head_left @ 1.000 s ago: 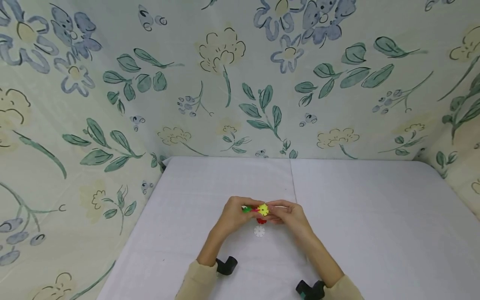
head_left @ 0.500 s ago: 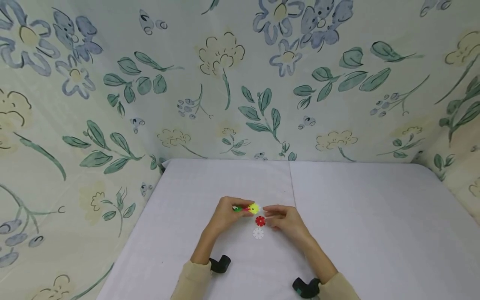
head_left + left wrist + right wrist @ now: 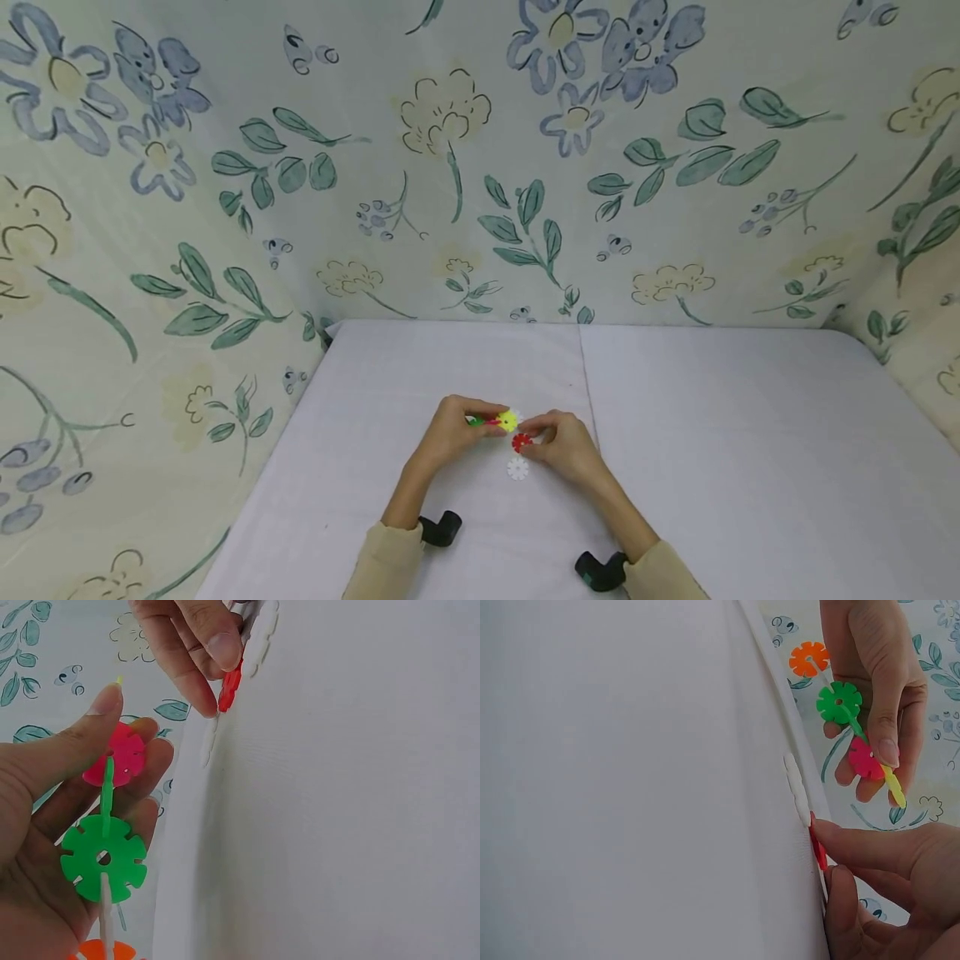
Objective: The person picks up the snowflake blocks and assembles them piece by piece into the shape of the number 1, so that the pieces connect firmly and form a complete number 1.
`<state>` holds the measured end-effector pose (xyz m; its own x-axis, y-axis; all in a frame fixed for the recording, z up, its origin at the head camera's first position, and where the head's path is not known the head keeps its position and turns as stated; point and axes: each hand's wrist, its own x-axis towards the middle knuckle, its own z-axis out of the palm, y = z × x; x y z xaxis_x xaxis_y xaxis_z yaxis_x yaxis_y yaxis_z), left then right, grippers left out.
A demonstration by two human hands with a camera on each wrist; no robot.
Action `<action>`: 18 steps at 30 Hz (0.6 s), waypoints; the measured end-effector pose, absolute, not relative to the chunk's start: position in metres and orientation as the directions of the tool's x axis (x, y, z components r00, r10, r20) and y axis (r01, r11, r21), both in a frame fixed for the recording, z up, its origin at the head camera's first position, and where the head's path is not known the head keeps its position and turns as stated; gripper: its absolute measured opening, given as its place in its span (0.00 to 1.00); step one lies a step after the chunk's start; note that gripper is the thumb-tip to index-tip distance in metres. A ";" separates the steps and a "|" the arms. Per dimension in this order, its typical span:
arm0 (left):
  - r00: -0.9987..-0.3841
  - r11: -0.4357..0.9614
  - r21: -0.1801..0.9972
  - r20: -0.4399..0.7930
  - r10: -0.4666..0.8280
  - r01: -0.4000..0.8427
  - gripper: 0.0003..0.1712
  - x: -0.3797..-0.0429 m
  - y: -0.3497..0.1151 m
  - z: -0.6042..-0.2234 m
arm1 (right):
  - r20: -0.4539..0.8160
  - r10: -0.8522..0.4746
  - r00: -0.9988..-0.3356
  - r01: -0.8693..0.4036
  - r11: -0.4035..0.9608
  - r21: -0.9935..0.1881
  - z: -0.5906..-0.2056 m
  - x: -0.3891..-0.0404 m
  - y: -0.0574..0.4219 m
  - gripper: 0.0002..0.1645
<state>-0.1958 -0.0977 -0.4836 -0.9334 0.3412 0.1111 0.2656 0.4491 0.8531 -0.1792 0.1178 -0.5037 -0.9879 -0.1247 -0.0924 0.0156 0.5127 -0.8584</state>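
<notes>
My left hand point(image 3: 453, 429) pinches a chain of interlocked notched plastic discs. Its yellow disc point(image 3: 507, 421) is at the tip, then a pink disc point(image 3: 116, 754), a green disc point(image 3: 103, 859) and an orange disc point(image 3: 808, 658), with narrow edge-on pieces between them. Thumb and fingers of my right hand point(image 3: 567, 447) close on opposite edges of a red notched disc point(image 3: 519, 442), which lies at the tabletop. Just nearer the body lies a white disc point(image 3: 517, 468). Another white disc point(image 3: 210, 742) lies on the far side of the red one, mostly hidden by the yellow disc in the head view.
A white cloth covers the table point(image 3: 712, 433), with a crease running beside the right hand. Flower-printed fabric point(image 3: 450, 183) hangs behind and at the sides. Black wrist-worn devices point(image 3: 441, 528) sit at both cuffs.
The right hand has come off the yellow disc, drawn back, then moved onto the red disc. My left hand has shifted slightly left with the chain, uncovering the red disc.
</notes>
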 end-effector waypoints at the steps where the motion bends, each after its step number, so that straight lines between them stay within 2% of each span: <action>1: -0.933 0.449 0.853 0.110 0.342 0.266 0.16 -0.196 -0.098 -0.483 | -0.083 -0.129 -0.988 0.003 0.527 -0.850 -0.503 -0.179 0.117 0.14; 18: -0.924 0.465 0.842 0.095 0.371 0.274 0.16 -0.195 -0.098 -0.481 | -0.009 -0.211 -0.977 -0.116 0.572 -0.812 -0.503 -0.178 0.118 0.12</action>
